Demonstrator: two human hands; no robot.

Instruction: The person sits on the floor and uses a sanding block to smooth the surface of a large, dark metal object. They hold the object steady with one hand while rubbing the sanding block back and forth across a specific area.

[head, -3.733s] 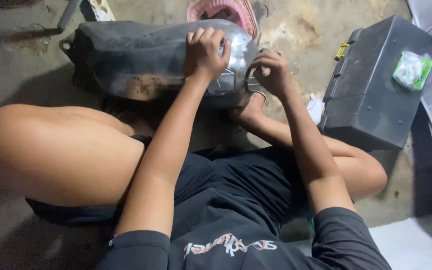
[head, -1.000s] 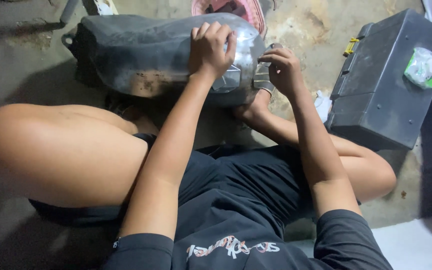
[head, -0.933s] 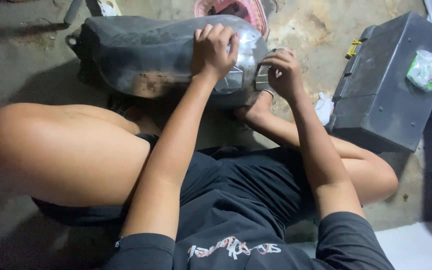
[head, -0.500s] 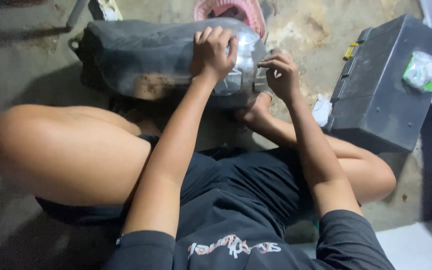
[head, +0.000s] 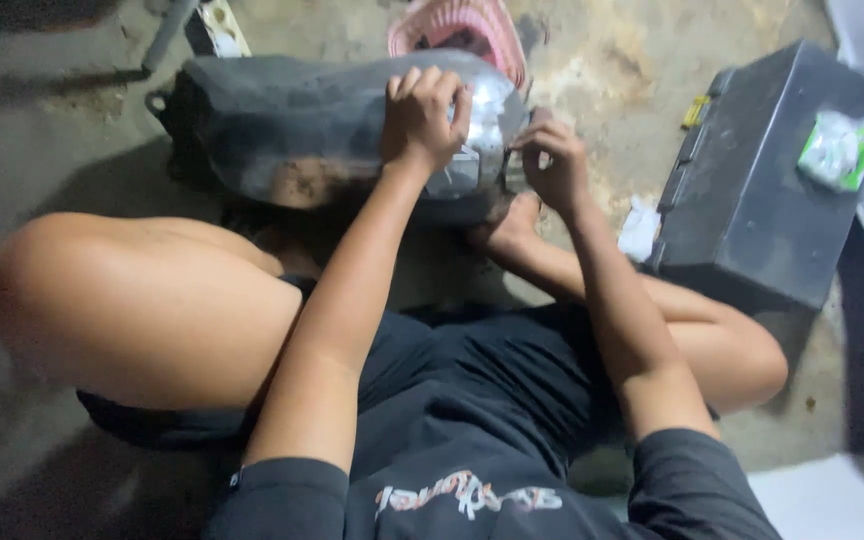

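the black fuel tank (head: 322, 130) lies on its side on the concrete floor (head: 62, 150), directly in front of the seated person's crossed legs, with its shiny, scuffed end turned to the right.

the left hand (head: 422, 120) is laid flat over the top of the tank near that end; its fingers (head: 430, 82) are spread and pressed on the shell, clamping the tank against the floor. the right hand (head: 552, 165) is at the tank's right end face, fingers curled together around a small fitting there. the fitting itself is hidden by the hand, so whether it is a cap, a tap or a bolt cannot be told.

step in hand, by judgement: working a fitting at the tank end by hand while the other hand steadies the body. the next move calls for constant downward pressure from the left hand so the rounded tank does not roll, and a firm fingertip grip at the fitting.

surroundings: a pink basket (head: 462, 30) stands just behind the tank. a closed black toolbox (head: 752, 190) sits to the right, with a small green-and-white packet (head: 837, 150) on its lid. a white rag (head: 640, 228) lies between toolbox and tank.
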